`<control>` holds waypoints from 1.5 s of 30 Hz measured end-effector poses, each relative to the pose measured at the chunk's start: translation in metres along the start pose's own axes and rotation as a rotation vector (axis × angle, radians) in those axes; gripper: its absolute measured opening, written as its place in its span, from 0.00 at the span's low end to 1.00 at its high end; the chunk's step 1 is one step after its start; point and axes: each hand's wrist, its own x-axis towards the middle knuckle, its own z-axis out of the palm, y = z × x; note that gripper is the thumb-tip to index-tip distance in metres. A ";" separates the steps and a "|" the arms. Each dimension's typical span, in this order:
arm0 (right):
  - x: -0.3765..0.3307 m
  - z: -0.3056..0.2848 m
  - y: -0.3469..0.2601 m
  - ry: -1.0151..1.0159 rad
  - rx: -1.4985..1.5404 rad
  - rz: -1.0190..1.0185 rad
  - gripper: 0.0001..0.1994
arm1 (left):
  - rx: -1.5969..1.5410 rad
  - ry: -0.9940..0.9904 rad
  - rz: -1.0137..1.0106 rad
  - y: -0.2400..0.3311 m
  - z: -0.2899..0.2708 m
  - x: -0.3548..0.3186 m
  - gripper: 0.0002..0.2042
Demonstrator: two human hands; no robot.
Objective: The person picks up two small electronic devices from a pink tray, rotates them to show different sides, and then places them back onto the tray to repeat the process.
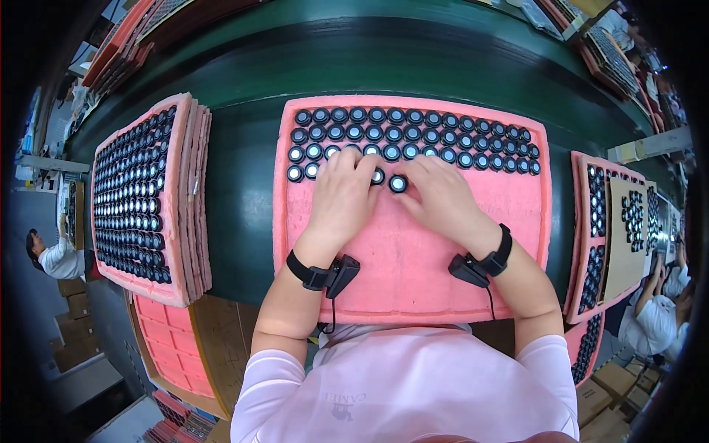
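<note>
In front of me lies a pink foam tray (402, 266), its far part filled with rows of small black round parts (395, 116) with pale, shiny tops. Over the front row, my left hand (341, 190) is closed, thumb and forefinger at either side of one black round part (377, 176); its other fingers cover neighbouring parts. My right hand (447, 198) pinches another black round part (397, 184) just to the right, near the row's end. Its remaining fingers bend over the row behind. The undersides of both pinched parts are hidden.
Stacked pink trays (198, 207) stand tilted on the left, the front one full of black parts. More trays (580, 236) and a cardboard sheet (622, 247) are at the right. A dark green bench (369, 52) runs behind. Black straps with small boxes (342, 277) circle my wrists. Other people sit at both sides.
</note>
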 end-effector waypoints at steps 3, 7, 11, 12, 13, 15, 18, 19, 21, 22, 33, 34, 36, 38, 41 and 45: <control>0.010 0.006 -0.003 0.006 -0.062 0.007 0.15 | -0.013 0.013 -0.058 -0.003 0.001 -0.002 0.19; 0.015 0.011 -0.005 0.013 -0.090 0.035 0.14 | 0.023 0.044 -0.012 -0.007 0.000 0.000 0.18; 0.014 0.020 0.000 0.038 -0.071 0.035 0.14 | 0.024 0.031 -0.018 -0.005 0.000 -0.002 0.18; 0.014 0.021 0.000 0.046 -0.059 0.028 0.14 | 0.029 0.031 -0.025 -0.004 -0.001 -0.002 0.18; 0.014 0.023 0.001 0.055 -0.047 0.023 0.14 | 0.034 0.031 -0.031 -0.004 -0.003 -0.002 0.18; 0.012 0.023 0.003 0.055 -0.041 0.038 0.13 | 0.018 0.023 -0.003 -0.002 0.000 0.000 0.18; 0.007 0.017 0.006 0.061 -0.050 0.092 0.13 | -0.036 0.016 0.020 0.001 0.002 0.001 0.18; 0.006 0.015 0.006 0.060 -0.014 0.066 0.14 | -0.061 -0.009 0.011 0.005 0.000 0.002 0.18; 0.000 0.001 0.011 0.084 -0.015 0.077 0.14 | -0.238 -0.029 0.058 0.003 0.002 -0.002 0.18; -0.004 -0.008 0.013 0.110 -0.012 0.076 0.14 | -0.267 -0.044 0.101 0.006 0.005 -0.004 0.18; -0.117 -0.150 0.081 0.286 -0.189 0.383 0.17 | -1.120 -0.630 -0.343 0.021 0.031 -0.016 0.03; -0.128 -0.163 0.091 0.315 -0.163 0.475 0.17 | -1.126 -0.612 -0.306 0.017 0.034 -0.017 0.04; -0.152 -0.195 0.111 0.335 -0.168 0.653 0.17 | -1.146 -0.577 -0.225 0.016 0.040 -0.018 0.05; -0.189 -0.226 0.149 0.365 -0.236 0.781 0.18 | -1.166 -0.590 -0.266 0.022 0.039 -0.015 0.05; -0.251 -0.260 0.216 0.390 -0.551 0.928 0.18 | -1.196 -0.615 -0.357 0.029 0.037 -0.012 0.06; -0.273 -0.275 0.245 0.423 -0.629 1.105 0.19 | -1.161 -0.608 -0.339 0.027 0.039 -0.014 0.06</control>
